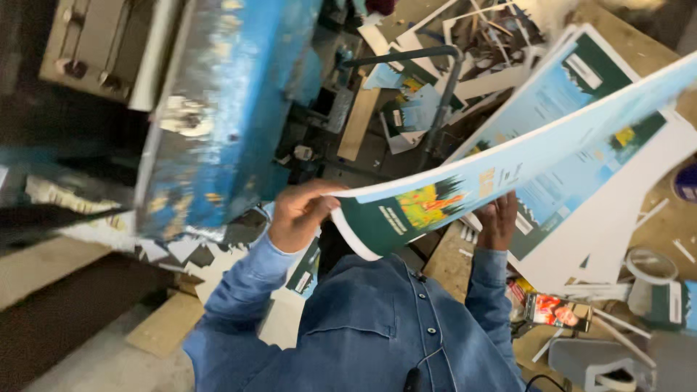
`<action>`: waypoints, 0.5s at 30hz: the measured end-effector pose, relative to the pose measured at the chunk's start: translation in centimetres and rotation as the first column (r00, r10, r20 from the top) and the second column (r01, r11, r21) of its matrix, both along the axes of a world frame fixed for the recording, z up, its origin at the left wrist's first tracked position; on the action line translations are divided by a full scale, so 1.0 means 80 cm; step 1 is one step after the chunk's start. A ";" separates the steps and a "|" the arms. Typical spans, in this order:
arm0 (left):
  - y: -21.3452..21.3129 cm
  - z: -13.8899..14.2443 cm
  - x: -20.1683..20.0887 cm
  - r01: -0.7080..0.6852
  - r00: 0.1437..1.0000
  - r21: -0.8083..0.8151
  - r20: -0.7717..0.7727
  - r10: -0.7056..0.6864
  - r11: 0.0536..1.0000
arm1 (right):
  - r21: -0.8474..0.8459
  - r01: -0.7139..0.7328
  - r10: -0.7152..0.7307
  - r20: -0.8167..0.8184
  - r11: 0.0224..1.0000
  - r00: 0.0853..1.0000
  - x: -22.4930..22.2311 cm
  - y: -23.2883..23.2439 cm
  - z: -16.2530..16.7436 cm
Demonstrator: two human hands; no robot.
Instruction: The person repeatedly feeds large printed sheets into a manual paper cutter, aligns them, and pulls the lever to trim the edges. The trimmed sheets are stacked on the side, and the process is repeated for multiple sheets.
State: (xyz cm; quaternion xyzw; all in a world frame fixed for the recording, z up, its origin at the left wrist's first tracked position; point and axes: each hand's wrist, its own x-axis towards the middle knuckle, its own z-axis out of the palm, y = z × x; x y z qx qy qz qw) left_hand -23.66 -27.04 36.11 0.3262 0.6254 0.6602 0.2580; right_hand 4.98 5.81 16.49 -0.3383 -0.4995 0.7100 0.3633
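A large printed sheet (508, 163), pale blue with a dark green band and a yellow-orange picture, curves up in front of me. My left hand (299, 214) grips its near-left corner, fingers curled over the edge. My right hand (498, 221) holds the sheet from underneath, partly hidden by the paper. Both sleeves are blue denim. More printed sheets of the same kind (573, 80) lie stacked on the wooden bench to the right.
A worn blue metal machine (225, 109) stands at the left, with paper offcuts (196, 258) below it. Scrap strips and card litter the floor at the top (465, 43). A tape roll (651, 265) and a small packet (555, 311) lie on the bench (450, 265).
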 end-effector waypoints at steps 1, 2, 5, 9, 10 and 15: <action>-0.025 0.010 -0.014 -0.118 0.993 -0.012 0.028 0.118 0.993 | -0.066 -0.031 0.024 -0.110 0.997 0.994 -0.046 -0.009 0.010; -0.048 0.014 -0.031 -0.221 0.975 0.006 -0.016 0.221 0.975 | -0.130 -0.076 0.046 -0.221 0.989 0.974 -0.091 -0.013 0.023; -0.107 0.001 -0.100 -0.393 0.899 0.035 0.225 0.376 0.919 | 0.266 -0.194 0.236 -0.133 0.944 0.963 -0.194 -0.029 0.070; -0.126 -0.077 -0.202 -0.507 0.841 0.174 0.313 0.441 0.844 | 0.415 -0.312 0.379 -0.088 0.855 0.921 -0.263 -0.006 0.131; -0.121 -0.102 -0.223 -0.568 0.807 0.118 0.272 0.524 0.814 | 0.440 -0.329 0.377 -0.024 0.836 0.926 -0.289 0.013 0.139; -0.090 -0.214 -0.300 -0.745 0.651 -0.226 -0.450 0.611 0.628 | 0.606 -0.467 0.106 0.534 0.644 0.839 -0.453 0.067 0.137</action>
